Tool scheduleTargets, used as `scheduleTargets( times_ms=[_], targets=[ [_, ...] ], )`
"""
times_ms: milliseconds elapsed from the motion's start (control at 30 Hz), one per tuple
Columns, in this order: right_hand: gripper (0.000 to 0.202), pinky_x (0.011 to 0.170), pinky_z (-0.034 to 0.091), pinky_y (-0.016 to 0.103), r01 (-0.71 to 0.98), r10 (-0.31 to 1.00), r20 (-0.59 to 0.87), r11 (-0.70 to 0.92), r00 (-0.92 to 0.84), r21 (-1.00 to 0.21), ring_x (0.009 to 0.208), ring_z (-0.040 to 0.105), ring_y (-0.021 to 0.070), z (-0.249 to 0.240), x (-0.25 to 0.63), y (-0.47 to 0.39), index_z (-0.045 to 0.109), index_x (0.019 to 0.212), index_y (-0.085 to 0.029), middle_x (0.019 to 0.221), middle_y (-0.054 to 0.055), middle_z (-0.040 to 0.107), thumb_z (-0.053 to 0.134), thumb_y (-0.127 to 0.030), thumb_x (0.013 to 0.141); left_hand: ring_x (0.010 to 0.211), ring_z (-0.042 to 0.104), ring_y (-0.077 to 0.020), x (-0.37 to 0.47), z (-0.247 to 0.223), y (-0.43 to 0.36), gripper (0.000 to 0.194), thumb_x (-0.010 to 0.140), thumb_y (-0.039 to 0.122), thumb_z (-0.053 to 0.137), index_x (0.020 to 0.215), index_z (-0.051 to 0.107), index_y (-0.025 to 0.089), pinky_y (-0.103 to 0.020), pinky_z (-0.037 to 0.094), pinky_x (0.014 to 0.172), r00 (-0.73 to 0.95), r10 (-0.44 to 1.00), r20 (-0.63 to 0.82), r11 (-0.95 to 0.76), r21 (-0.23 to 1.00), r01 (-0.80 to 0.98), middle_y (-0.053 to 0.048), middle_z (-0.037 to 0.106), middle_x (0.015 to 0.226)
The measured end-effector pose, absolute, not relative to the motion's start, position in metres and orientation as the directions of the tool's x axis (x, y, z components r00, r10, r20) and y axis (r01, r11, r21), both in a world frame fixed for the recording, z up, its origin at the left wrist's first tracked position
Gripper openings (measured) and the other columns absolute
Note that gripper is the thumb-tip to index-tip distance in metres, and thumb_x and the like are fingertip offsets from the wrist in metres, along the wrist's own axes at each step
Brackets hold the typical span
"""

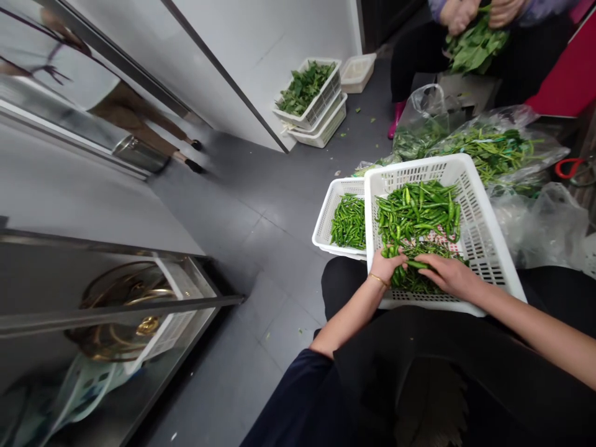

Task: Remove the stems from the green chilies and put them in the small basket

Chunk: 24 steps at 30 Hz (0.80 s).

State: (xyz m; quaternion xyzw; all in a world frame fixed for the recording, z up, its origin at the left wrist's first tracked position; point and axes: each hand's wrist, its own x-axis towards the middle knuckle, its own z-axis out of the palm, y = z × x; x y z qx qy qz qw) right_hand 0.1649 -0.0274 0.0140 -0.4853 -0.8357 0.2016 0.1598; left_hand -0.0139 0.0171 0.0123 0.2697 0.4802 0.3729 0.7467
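Note:
A white slotted basket [487, 230] rests on my lap. Whole green chili peppers [414, 211] are heaped in its far part, and a darker pile of thin stems [426, 248] lies nearer to me. My left hand [387, 266], with a bracelet at the wrist, is closed around several green chilies at the basket's left side. Just right of it, my right hand [449, 273] pinches one green chili [418, 264] between thumb and fingers, above the stems. A second white basket [326, 214], to the left and partly behind the first, holds more green chilies [349, 220].
Stacked white baskets [321, 118] with leafy greens stand by the wall. Opposite, a person's hands [479, 12] hold greens above plastic bags [507, 149] of vegetables. Red-handled scissors [568, 167] lie at right. A metal shelf [186, 304] stands left; another person [116, 93] is blurred behind it.

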Motion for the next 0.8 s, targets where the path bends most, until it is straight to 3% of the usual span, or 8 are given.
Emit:
scheduleTargets(
  times_ms=[200,300,400,533,600,667,733,800],
  targets=[
    [0.041,0.056,0.037,0.024,0.748,0.931,-0.097,0.217,-0.352,-0.628,0.056,0.054,0.0134,0.019,0.164,-0.03,0.05,0.065,-0.021,0.058,0.0,0.057,0.03,-0.044,0.094,0.05,0.054,-0.0081,-0.015,0.021,0.017,0.036,0.048,0.02,0.077,0.074,0.053,0.014,-0.022,0.043,0.053,0.209,0.858,-0.469,0.513,0.759,-0.401,0.002,0.059,0.064],
    [0.041,0.057,0.036,0.024,0.722,0.941,0.003,0.26,-0.337,-0.641,0.056,0.052,0.0123,0.026,0.15,-0.035,0.047,0.063,-0.021,0.058,0.001,0.055,0.031,-0.042,0.094,0.056,0.057,-0.0098,-0.013,0.023,0.017,0.035,0.048,0.018,0.077,0.075,0.054,0.014,-0.023,0.045,0.056,0.26,0.841,-0.475,0.54,0.7,-0.468,0.0,0.062,0.067],
    [0.039,0.055,0.034,0.024,0.657,0.854,0.078,0.451,-0.514,-0.604,0.056,0.052,0.0127,0.034,0.142,-0.043,0.049,0.065,-0.02,0.062,0.002,0.057,0.032,-0.041,0.093,0.059,0.061,-0.0138,-0.013,0.023,0.014,0.035,0.047,0.017,0.075,0.077,0.056,0.013,-0.026,0.047,0.059,0.418,0.733,-0.537,0.681,0.579,-0.448,-0.002,0.063,0.064],
    [0.034,0.059,0.038,0.024,0.626,0.708,-0.135,0.497,-0.693,-0.601,0.063,0.057,0.0137,0.039,0.157,-0.027,0.058,0.079,-0.021,0.071,0.002,0.062,0.035,-0.042,0.092,0.061,0.063,-0.0166,-0.015,0.018,0.014,0.037,0.045,0.013,0.071,0.079,0.056,0.011,-0.027,0.048,0.059,0.493,0.659,-0.568,0.752,0.5,-0.429,-0.004,0.063,0.064],
    [0.029,0.064,0.042,0.026,0.784,0.767,-0.297,0.397,-0.569,-0.476,0.072,0.06,0.0169,0.032,0.172,-0.002,0.06,0.093,-0.022,0.083,0.004,0.065,0.043,-0.045,0.088,0.059,0.062,-0.0156,-0.016,0.015,0.016,0.035,0.045,0.014,0.07,0.077,0.056,0.012,-0.027,0.048,0.058,0.426,0.702,-0.57,0.711,0.531,-0.462,-0.003,0.063,0.065],
    [0.036,0.071,0.044,0.032,0.945,0.871,-0.383,0.236,-0.309,-0.225,0.085,0.062,0.0229,0.019,0.182,0.027,0.057,0.112,-0.02,0.103,0.012,0.063,0.048,-0.043,0.085,0.055,0.06,-0.0137,-0.017,0.013,0.019,0.034,0.046,0.015,0.07,0.076,0.055,0.012,-0.026,0.047,0.055,0.356,0.739,-0.572,0.671,0.58,-0.462,-0.002,0.062,0.062],
    [0.038,0.073,0.045,0.036,0.988,0.887,-0.436,0.146,-0.153,-0.051,0.09,0.062,0.0259,0.002,0.185,0.052,0.058,0.113,-0.016,0.11,0.018,0.06,0.044,-0.039,0.087,0.051,0.058,-0.012,-0.016,0.012,0.021,0.036,0.045,0.016,0.073,0.076,0.054,0.013,-0.025,0.046,0.053,0.293,0.76,-0.58,0.646,0.625,-0.439,0.001,0.059,0.058],
    [0.034,0.073,0.045,0.036,0.988,0.868,-0.48,0.152,-0.13,0.008,0.092,0.062,0.0269,-0.012,0.181,0.067,0.063,0.103,-0.013,0.108,0.019,0.061,0.041,-0.034,0.088,0.048,0.056,-0.0112,-0.014,0.013,0.022,0.039,0.045,0.017,0.075,0.077,0.054,0.014,-0.024,0.046,0.051,0.245,0.776,-0.581,0.626,0.66,-0.415,0.002,0.058,0.056]
  ],
)
